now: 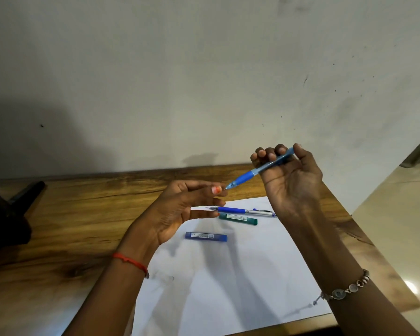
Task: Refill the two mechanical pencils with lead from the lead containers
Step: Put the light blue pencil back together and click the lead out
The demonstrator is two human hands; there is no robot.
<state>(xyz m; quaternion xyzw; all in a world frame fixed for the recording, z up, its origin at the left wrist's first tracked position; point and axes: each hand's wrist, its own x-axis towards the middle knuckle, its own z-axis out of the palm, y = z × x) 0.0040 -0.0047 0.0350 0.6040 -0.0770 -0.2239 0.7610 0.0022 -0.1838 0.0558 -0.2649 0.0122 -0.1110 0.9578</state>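
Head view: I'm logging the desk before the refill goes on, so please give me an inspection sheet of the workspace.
Surface: wooden table with white paper spread on it.
Job's things: light-blue pencil held in the air; dark-blue pencil, green case and blue case lie on the paper.
Clutter: dark object at the table's left end.
Grippers: right hand grips the light-blue pencil; left hand has fingertips at its tip, any pinch unclear.
Cables: nothing seen.
Surroundings: marked pale wall behind; glossy floor to the right.

Two mechanical pencils (pixel 260 169) (pixel 240 210), two lead containers (pixel 238 218) (pixel 206 235), one paper sheet (pixel 228 275), two hands (pixel 180 214) (pixel 291 183).
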